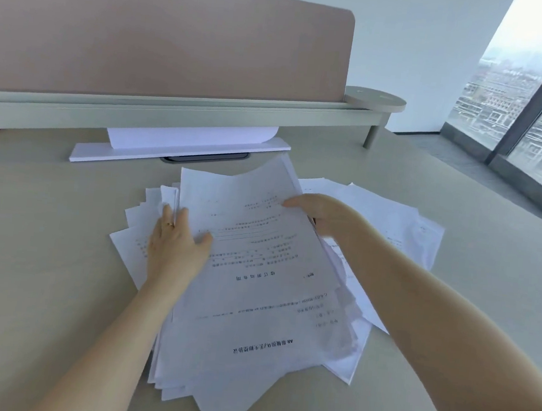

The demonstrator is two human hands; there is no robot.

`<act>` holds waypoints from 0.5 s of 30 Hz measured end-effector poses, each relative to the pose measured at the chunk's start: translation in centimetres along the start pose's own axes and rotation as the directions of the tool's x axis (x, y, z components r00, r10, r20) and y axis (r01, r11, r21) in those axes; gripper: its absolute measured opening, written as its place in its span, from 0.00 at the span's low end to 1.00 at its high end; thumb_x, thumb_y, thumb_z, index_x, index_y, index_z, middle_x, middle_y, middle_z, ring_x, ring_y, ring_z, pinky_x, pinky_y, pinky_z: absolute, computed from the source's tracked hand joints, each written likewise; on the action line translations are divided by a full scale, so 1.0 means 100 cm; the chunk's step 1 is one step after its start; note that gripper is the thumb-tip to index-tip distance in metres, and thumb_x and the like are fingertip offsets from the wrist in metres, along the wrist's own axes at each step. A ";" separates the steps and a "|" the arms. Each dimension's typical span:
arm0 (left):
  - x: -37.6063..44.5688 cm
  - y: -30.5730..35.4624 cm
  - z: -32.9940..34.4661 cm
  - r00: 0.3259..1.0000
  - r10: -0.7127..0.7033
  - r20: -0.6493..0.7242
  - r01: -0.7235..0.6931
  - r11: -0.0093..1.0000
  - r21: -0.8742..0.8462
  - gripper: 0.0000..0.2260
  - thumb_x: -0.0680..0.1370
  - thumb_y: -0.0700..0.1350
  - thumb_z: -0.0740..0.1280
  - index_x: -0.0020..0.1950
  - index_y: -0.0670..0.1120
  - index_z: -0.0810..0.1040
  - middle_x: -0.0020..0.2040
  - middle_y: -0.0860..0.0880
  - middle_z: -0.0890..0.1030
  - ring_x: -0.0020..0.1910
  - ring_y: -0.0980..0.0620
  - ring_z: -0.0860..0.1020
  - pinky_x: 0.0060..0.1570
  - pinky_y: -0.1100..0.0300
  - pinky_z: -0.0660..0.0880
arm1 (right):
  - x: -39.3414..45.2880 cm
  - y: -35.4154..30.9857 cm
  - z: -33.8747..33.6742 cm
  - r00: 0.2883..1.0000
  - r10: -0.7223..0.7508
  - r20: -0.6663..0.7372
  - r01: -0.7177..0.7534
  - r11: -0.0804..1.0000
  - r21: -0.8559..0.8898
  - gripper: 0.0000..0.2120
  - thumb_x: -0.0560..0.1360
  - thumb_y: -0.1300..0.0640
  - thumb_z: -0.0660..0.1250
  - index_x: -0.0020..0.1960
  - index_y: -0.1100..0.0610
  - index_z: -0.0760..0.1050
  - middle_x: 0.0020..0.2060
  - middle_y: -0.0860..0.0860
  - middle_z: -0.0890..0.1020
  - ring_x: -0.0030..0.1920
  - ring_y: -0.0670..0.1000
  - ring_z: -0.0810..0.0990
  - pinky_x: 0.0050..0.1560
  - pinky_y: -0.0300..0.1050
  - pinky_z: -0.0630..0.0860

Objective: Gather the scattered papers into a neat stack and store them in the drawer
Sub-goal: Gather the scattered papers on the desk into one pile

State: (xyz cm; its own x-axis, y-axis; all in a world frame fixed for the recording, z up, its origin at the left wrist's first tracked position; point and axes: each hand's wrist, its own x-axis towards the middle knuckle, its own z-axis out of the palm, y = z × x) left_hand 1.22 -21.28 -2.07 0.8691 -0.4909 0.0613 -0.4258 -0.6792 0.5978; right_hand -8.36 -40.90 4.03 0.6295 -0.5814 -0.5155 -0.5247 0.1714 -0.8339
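Observation:
A loose pile of white printed papers [253, 303] lies fanned out on the beige desk [43, 249], sheets pointing in different directions. My left hand [176, 242], with a ring on one finger, grips the left edge of the upper sheets. My right hand [322, 213] holds the right edge of the same top sheets, thumb on the printed face. The far end of the top sheet curls upward. More sheets [393, 223] spread out to the right under my right forearm. No drawer is in view.
A pink partition screen [147, 34] on a pale rail closes off the desk's far side. Below it rest a white flat board [182, 153] with paper on it and a dark cable slot. A round pad [376, 99] sits at the rail's right end. Windows are at right.

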 end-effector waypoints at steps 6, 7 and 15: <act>-0.003 -0.003 0.000 1.000 0.011 -0.007 -0.011 0.999 -0.049 0.24 0.80 0.49 0.56 0.75 0.46 0.56 0.79 0.46 0.46 0.78 0.47 0.45 0.73 0.46 0.53 | -0.008 0.005 -0.006 0.991 0.050 0.122 -0.036 0.993 -0.109 0.13 0.73 0.54 0.69 0.54 0.59 0.76 0.49 0.56 0.83 0.50 0.57 0.82 0.55 0.52 0.76; -0.004 -0.003 0.000 1.000 0.014 -0.013 -0.015 0.997 -0.074 0.24 0.80 0.48 0.56 0.75 0.46 0.57 0.79 0.46 0.47 0.78 0.47 0.45 0.73 0.47 0.53 | -0.012 0.004 -0.003 0.990 0.048 0.134 -0.028 0.988 -0.151 0.13 0.73 0.55 0.69 0.55 0.59 0.76 0.51 0.57 0.82 0.53 0.58 0.81 0.57 0.54 0.76; -0.006 0.000 -0.007 0.988 0.078 -0.130 -0.120 0.925 -0.360 0.20 0.81 0.47 0.57 0.72 0.45 0.63 0.76 0.46 0.60 0.71 0.51 0.61 0.64 0.57 0.61 | -0.026 0.008 -0.023 0.967 -0.243 0.083 0.250 0.964 -0.094 0.07 0.73 0.68 0.65 0.49 0.60 0.77 0.40 0.53 0.85 0.40 0.54 0.84 0.43 0.50 0.81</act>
State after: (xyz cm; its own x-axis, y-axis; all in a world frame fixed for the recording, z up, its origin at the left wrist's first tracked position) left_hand 0.84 -20.59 -1.60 0.8587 -0.4670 0.2110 -0.4077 -0.3730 0.8335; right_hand -11.70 -41.08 5.12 0.7832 -0.5378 -0.3121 -0.4021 -0.0552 -0.9139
